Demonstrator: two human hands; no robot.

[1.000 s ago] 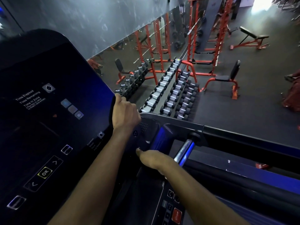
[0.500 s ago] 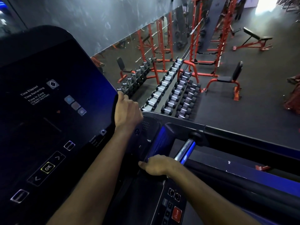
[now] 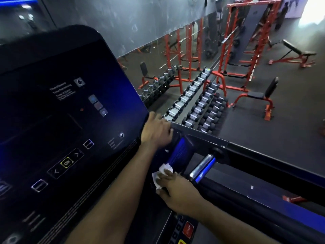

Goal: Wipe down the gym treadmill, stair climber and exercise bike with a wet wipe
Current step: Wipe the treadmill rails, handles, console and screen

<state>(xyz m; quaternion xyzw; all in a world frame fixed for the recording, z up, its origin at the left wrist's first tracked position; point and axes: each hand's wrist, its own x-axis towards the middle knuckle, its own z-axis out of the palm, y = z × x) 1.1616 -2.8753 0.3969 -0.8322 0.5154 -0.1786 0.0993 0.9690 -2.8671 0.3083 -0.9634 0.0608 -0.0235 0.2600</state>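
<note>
1. Since half a second ago the wipe (image 3: 162, 170) has come into sight, bunched under the fingers of the right hand (image 3: 177, 191), which presses and pinches it against the dark housing.
2. The left hand (image 3: 156, 132) lies beyond it at the corner of the console (image 3: 70, 111); it is too blurred to tell whether it grips.
3. The blue-lit post (image 3: 178, 152) rises just past the wipe, its long axis slanting up towards the left hand. The right hand is nearer, so a stroke upward looks likely.
</note>
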